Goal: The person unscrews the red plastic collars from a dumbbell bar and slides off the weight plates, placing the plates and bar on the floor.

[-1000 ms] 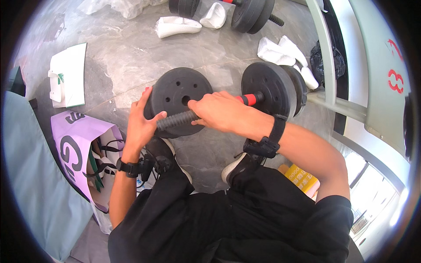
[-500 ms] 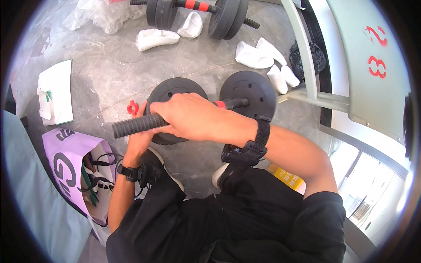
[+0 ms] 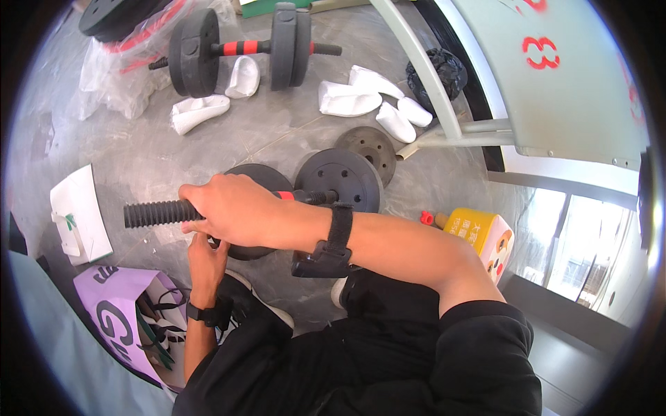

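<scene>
A dumbbell with a threaded black bar (image 3: 156, 214) stretches in front of me, its left end sticking out bare. My right hand (image 3: 232, 210) wraps round the bar just left of the nearer black weight plate (image 3: 253, 175). Farther right on the bar sits another black weight plate (image 3: 340, 177), past a red grip section (image 3: 284, 195). Below the right hand, my left hand (image 3: 205, 267) has its fingers bent together near the lower edge of the nearer plate. A dark bit shows between them; the right hand covers the fingertips, so what they hold is unclear.
A loose grey plate (image 3: 371, 149) lies behind the dumbbell. Beyond are another dumbbell (image 3: 243, 47) and white foam-like pieces (image 3: 350, 99). A metal frame leg (image 3: 430, 76) and yellow box (image 3: 479, 229) stand right; a red collar (image 3: 427, 217) is beside the box. A purple paper bag (image 3: 118, 305) is left.
The view has shifted, bringing more of the far dumbbell and the yellow box into sight. The loose grey plate has come out from behind the dumbbell. My left fingers sit lower, below the bar.
</scene>
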Demonstrator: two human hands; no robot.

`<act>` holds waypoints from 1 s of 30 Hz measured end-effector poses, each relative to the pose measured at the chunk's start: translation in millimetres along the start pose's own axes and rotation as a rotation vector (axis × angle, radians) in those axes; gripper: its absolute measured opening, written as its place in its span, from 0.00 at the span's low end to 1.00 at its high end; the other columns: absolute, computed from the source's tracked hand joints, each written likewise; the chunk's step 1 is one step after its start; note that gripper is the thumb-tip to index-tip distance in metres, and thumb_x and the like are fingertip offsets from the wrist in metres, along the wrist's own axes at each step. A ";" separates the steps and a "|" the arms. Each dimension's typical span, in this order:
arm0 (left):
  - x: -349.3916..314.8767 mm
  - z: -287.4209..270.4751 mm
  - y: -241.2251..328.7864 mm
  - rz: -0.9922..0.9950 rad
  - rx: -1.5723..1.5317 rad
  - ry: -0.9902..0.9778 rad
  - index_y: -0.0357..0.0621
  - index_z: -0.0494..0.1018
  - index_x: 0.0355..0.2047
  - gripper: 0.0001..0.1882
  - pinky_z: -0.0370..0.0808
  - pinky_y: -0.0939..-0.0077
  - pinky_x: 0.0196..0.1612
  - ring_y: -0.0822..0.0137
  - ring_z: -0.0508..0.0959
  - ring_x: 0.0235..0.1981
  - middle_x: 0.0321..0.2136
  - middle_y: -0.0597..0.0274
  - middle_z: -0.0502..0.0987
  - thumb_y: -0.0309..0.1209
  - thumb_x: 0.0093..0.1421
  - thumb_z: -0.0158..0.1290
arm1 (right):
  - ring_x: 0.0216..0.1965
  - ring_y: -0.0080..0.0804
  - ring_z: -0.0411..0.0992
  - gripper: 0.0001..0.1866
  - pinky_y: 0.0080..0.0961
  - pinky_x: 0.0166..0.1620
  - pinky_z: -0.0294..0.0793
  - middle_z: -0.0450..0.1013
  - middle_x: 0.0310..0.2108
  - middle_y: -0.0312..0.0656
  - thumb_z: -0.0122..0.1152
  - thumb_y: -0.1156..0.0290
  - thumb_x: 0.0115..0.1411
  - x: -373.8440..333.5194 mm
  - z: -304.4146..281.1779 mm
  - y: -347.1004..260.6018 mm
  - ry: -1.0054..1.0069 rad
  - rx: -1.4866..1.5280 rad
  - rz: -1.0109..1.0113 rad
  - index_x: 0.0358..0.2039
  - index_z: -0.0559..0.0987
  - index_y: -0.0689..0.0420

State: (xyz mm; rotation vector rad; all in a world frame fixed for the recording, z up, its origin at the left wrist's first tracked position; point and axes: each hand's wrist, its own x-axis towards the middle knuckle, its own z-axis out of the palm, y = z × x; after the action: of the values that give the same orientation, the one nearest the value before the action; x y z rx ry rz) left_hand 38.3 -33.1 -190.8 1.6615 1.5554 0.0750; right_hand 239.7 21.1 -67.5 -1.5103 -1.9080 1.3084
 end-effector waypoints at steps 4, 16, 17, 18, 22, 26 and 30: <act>3.8 -2.4 -11.0 0.114 0.138 -0.026 0.28 0.74 0.37 0.18 0.73 0.52 0.41 0.39 0.77 0.38 0.35 0.35 0.78 0.33 0.55 0.60 | 0.28 0.55 0.75 0.18 0.45 0.35 0.74 0.74 0.22 0.52 0.63 0.56 0.60 -17.5 -4.8 -4.0 0.018 -0.022 -0.056 0.36 0.73 0.59; -11.3 -9.5 85.8 0.645 0.105 -0.008 0.37 0.66 0.58 0.31 0.71 0.60 0.54 0.46 0.72 0.52 0.52 0.46 0.71 0.26 0.54 0.62 | 0.21 0.37 0.72 0.12 0.32 0.33 0.72 0.73 0.18 0.47 0.65 0.64 0.54 -66.9 -106.7 36.3 0.262 0.428 -0.115 0.26 0.80 0.62; -8.5 -6.1 96.5 0.650 0.104 -0.017 0.37 0.66 0.58 0.31 0.71 0.60 0.54 0.46 0.72 0.52 0.52 0.46 0.71 0.26 0.54 0.62 | 0.21 0.34 0.72 0.12 0.31 0.33 0.72 0.73 0.18 0.45 0.65 0.64 0.54 -63.7 -113.3 33.4 0.316 0.401 -0.175 0.26 0.80 0.62; -5.7 -2.8 107.4 0.663 0.029 -0.062 0.38 0.63 0.60 0.34 0.71 0.60 0.54 0.48 0.73 0.53 0.53 0.46 0.70 0.28 0.55 0.63 | 0.21 0.31 0.72 0.12 0.30 0.32 0.72 0.74 0.18 0.43 0.66 0.63 0.54 -61.8 -120.8 25.6 0.370 0.372 -0.234 0.25 0.80 0.61; 6.0 1.2 157.7 0.507 -0.315 -0.250 0.36 0.60 0.61 0.40 0.72 0.61 0.54 0.53 0.71 0.55 0.56 0.47 0.69 0.32 0.51 0.68 | 0.21 0.25 0.71 0.15 0.28 0.31 0.71 0.73 0.17 0.41 0.68 0.62 0.53 -47.2 -143.1 -36.1 0.376 0.331 -0.153 0.23 0.80 0.62; 25.7 -6.8 185.6 0.588 -0.315 -0.303 0.36 0.68 0.53 0.32 0.72 0.68 0.51 0.60 0.74 0.51 0.48 0.54 0.75 0.31 0.51 0.68 | 0.19 0.26 0.70 0.16 0.29 0.30 0.71 0.74 0.17 0.39 0.69 0.62 0.53 -23.9 -132.7 -38.9 0.366 0.409 0.075 0.21 0.80 0.63; 30.9 7.5 187.5 0.336 -0.870 -0.420 0.39 0.71 0.36 0.10 0.73 0.79 0.36 0.74 0.77 0.29 0.26 0.65 0.77 0.27 0.59 0.61 | 0.48 0.31 0.68 0.29 0.29 0.52 0.68 0.73 0.46 0.43 0.66 0.48 0.59 -33.7 -153.7 6.9 0.124 0.770 -0.187 0.49 0.79 0.62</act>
State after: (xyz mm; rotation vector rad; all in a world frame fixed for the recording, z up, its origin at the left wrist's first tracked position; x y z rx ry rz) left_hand 199.0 11.7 -99.5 1.1082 0.7351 0.4754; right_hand 371.4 56.4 11.3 -0.9611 -1.2014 1.5589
